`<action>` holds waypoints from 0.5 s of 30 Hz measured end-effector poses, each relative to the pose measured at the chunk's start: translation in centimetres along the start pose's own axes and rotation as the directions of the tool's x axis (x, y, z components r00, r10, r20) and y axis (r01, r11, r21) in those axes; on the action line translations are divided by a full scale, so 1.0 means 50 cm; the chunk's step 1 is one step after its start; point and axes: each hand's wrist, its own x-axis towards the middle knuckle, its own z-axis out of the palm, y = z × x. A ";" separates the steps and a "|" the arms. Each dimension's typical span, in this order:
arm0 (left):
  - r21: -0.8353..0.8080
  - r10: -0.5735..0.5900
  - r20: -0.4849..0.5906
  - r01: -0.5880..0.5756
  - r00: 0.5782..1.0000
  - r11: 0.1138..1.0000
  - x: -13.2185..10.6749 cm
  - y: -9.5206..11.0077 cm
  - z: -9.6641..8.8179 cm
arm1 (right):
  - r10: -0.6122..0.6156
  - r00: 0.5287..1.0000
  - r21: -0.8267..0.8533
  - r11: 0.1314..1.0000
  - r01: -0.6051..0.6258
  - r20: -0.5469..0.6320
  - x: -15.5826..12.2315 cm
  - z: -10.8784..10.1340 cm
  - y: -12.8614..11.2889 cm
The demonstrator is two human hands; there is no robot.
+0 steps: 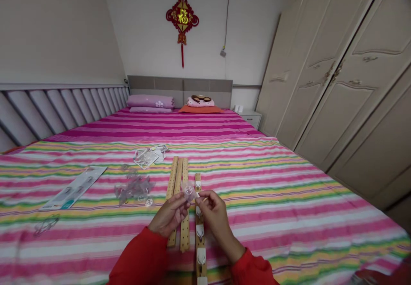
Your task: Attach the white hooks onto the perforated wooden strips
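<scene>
My left hand (171,214) pinches a clear plastic piece with a round disc (189,189), its kind too small to make out. At the piece's right edge, the thumb and finger of my right hand (214,212) are closed on it, with a small whitish bit at the fingertips. Below the hands lies a narrow wooden strip (200,244) carrying several white hooks (201,256) in a row. To its left are bare wooden strips with small holes (185,233), partly hidden by my left hand.
Loose clear plastic pieces (136,187) lie in a heap left of the strips. Beyond them are small clear packets (149,156). A flat hook card (77,188) and a thin clear or wire item (46,225) lie farther left, all on the striped bedsheet (272,199).
</scene>
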 end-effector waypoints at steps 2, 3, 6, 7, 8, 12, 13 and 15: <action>0.046 0.033 -0.016 -0.032 0.999 0.998 -0.009 -0.001 0.012 | -0.108 0.993 -0.086 0.991 0.105 -0.040 -0.015 0.003 -0.015; 0.063 0.049 -0.023 -0.047 0.999 0.997 -0.013 -0.001 0.016 | -0.161 0.986 -0.132 0.979 0.154 -0.046 -0.021 0.003 -0.020; 0.083 0.076 -0.031 -0.073 0.997 0.994 -0.024 -0.002 0.022 | -0.292 0.956 -0.237 0.931 0.278 -0.027 -0.032 0.003 -0.027; 0.082 0.079 -0.029 -0.076 0.996 0.994 -0.027 -0.002 0.022 | -0.326 0.945 -0.256 0.915 0.311 -0.019 -0.034 0.003 -0.028; 0.083 0.078 -0.026 -0.076 0.997 0.994 -0.029 -0.003 0.022 | -0.354 0.935 -0.270 0.902 0.337 -0.013 -0.036 0.003 -0.029; 0.134 0.091 0.009 -0.092 0.996 0.987 -0.036 -0.006 0.020 | -0.404 0.915 -0.298 0.874 0.383 -0.009 -0.036 0.002 -0.034; 0.147 0.096 0.021 -0.098 0.995 0.984 -0.036 -0.007 0.019 | -0.402 0.916 -0.298 0.875 0.381 -0.010 -0.036 0.001 -0.035; 0.136 0.098 0.024 -0.101 0.995 0.986 -0.036 -0.006 0.019 | -0.396 0.918 -0.287 0.881 0.376 -0.012 -0.034 -0.001 -0.037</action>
